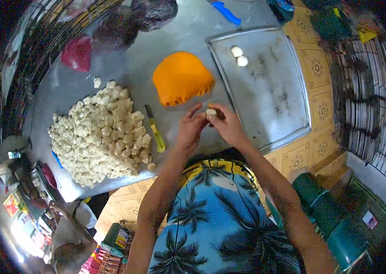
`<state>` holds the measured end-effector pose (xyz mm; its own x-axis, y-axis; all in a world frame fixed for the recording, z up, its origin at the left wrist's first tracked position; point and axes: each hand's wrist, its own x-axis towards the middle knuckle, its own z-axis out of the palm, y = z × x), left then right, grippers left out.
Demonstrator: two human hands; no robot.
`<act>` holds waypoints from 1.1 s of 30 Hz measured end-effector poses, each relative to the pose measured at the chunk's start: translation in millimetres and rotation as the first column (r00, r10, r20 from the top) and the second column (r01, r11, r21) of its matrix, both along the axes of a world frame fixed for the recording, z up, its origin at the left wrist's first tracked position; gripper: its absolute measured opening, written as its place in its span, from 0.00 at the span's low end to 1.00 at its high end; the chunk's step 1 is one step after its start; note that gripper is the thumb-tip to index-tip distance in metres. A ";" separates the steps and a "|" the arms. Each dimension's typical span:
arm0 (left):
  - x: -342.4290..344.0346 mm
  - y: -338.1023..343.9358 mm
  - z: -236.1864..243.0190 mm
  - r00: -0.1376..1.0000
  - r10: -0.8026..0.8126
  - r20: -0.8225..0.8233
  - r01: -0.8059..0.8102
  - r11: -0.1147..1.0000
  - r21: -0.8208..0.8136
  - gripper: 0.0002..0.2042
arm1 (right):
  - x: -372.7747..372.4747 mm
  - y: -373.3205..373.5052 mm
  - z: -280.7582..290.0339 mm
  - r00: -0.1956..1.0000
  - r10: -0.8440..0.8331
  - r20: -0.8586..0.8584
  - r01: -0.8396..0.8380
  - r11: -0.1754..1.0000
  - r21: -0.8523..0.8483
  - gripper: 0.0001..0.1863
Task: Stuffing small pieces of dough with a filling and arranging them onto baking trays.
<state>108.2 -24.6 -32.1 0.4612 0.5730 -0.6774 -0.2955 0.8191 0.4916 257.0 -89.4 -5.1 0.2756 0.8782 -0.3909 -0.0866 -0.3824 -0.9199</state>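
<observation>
Palm-print shirt lies nearest in the head view. Beyond it, over the tabletop, the right hand pinches a dough piece, its long axis too small to tell. The left hand, just left, has curled fingers; contact is unclear. The orange mound lies just beyond, slightly left; the tray, right.

A small, pale dough lump is held between the hands.
</observation>
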 end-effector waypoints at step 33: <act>-185.5 222.5 12.6 0.764 0.407 -0.500 0.288 0.480 0.829 0.14 | -21.3 44.1 -3.1 0.670 0.045 0.741 -0.163 0.983 0.088 0.11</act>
